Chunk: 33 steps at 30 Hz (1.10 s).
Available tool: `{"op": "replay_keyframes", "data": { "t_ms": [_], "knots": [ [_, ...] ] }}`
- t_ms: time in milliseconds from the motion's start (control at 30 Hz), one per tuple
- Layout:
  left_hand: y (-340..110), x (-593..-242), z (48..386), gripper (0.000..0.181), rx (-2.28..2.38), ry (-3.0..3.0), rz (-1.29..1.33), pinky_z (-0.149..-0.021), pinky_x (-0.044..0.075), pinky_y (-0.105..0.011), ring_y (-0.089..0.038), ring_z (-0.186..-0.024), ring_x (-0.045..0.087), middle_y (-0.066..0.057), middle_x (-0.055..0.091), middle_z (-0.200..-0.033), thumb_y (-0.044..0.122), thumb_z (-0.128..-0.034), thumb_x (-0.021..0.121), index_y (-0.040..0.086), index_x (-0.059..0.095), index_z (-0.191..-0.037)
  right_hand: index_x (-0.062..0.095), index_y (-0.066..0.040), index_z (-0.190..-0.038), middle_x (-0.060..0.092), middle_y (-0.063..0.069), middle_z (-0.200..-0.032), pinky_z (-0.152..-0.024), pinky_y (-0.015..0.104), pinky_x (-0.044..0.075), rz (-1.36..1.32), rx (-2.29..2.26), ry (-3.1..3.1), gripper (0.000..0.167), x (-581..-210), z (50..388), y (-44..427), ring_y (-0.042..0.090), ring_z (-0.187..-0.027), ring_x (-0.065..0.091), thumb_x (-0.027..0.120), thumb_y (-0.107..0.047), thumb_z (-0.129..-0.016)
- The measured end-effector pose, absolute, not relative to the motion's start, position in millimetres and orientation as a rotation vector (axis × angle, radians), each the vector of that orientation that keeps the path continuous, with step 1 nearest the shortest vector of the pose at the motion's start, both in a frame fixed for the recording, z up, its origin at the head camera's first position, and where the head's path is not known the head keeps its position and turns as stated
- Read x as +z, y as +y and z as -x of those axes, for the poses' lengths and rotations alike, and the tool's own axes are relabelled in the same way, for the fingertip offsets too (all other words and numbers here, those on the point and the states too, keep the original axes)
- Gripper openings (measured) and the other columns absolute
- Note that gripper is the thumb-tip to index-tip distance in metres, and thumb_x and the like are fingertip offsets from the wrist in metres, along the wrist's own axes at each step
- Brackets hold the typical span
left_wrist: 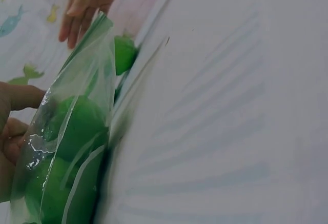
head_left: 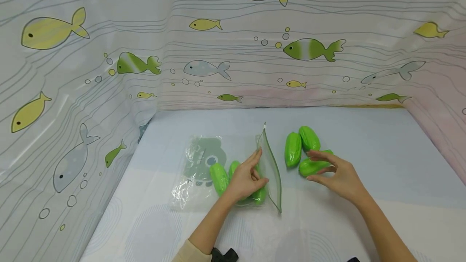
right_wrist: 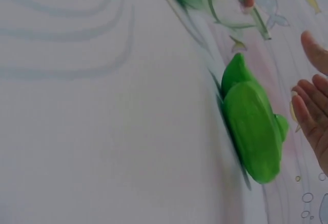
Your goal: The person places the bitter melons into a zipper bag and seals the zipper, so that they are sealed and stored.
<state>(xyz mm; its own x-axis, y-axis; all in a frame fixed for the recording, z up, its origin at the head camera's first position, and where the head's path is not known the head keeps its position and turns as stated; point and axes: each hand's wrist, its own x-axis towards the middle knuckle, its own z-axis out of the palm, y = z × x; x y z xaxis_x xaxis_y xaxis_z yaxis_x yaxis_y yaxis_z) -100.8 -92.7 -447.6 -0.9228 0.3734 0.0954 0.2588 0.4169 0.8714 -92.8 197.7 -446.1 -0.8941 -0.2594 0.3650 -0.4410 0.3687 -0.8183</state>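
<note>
A clear zip bag (head_left: pixel 196 197) with a green cartoon print lies on the table, its green-edged mouth (head_left: pixel 275 165) standing open to the right. Several glossy, bright green, plump cucumber-like pieces (head_left: pixel 219 178) are inside. My left hand (head_left: pixel 245 179) pinches the bag's upper layer near the mouth, partly covering the pieces beneath. Right of the bag lie three more such pieces: one upright in view (head_left: pixel 293 149), one behind it (head_left: pixel 309 138), and one nearer (head_left: pixel 313 167). Over the nearest piece hovers my right hand (head_left: pixel 340 175), thumb and fingers spread apart, holding nothing; the right wrist view shows a gap between hand (right_wrist: pixel 315 106) and piece (right_wrist: pixel 252 131).
A pale patterned cloth covers the table (head_left: pixel 400 165). Fish-printed curtains (head_left: pixel 233 51) hang behind it and along the sides. Dark wrist gear (head_left: pixel 224 255) shows at the bottom edge by the left sleeve (head_left: pixel 191 252).
</note>
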Motion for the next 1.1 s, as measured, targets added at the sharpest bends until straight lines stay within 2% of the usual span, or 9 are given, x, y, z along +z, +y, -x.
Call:
{"op": "replay_keyframes", "data": {
  "t_ms": [267,667,900,1100],
  "knots": [
    [-94,-446,99,0.085,1.515,2.553,-0.556,-0.063,0.054,-0.02,-0.003,-0.065,0.06,-0.016,0.024,-0.155,0.001,-0.0791,0.075,0.004,0.028,-0.151,0.056,-0.004,-0.132,0.063,0.018,-0.119,-0.072,0.023,0.055,-0.632,1.517,-2.471,0.073,-445,98,208,0.006,-0.105,0.06,0.086,0.001,-0.065],
    [-94,-445,99,0.085,1.49,2.564,-0.574,-0.062,0.054,-0.019,-0.001,-0.065,0.06,-0.015,0.025,-0.155,0.003,-0.0799,0.075,0.005,0.029,-0.151,0.059,-0.005,-0.127,0.063,0.015,-0.121,-0.073,0.021,0.054,-0.644,1.488,-2.5,0.069,-445,109,224,0.013,-0.105,0.059,0.088,-0.003,-0.065],
    [-95,-446,99,0.084,1.478,2.578,-0.585,-0.063,0.054,-0.019,-0.002,-0.065,0.06,-0.012,0.026,-0.155,0.003,-0.0805,0.075,0.005,0.029,-0.151,0.059,-0.003,-0.126,0.063,0.015,-0.12,-0.074,0.018,0.053,-0.664,1.438,-2.526,0.067,-447,116,231,0.003,-0.106,0.057,0.088,-0.004,-0.065],
    [-95,-446,98,0.084,1.475,2.58,-0.584,-0.063,0.054,-0.019,-0.002,-0.066,0.06,-0.011,0.025,-0.156,0.005,-0.0811,0.076,0.005,0.028,-0.151,0.06,-0.003,-0.126,0.064,0.014,-0.12,-0.074,0.021,0.054,-0.675,1.412,-2.547,0.067,-448,119,232,-0.003,-0.107,0.054,0.088,-0.007,-0.065]
  ]
}}
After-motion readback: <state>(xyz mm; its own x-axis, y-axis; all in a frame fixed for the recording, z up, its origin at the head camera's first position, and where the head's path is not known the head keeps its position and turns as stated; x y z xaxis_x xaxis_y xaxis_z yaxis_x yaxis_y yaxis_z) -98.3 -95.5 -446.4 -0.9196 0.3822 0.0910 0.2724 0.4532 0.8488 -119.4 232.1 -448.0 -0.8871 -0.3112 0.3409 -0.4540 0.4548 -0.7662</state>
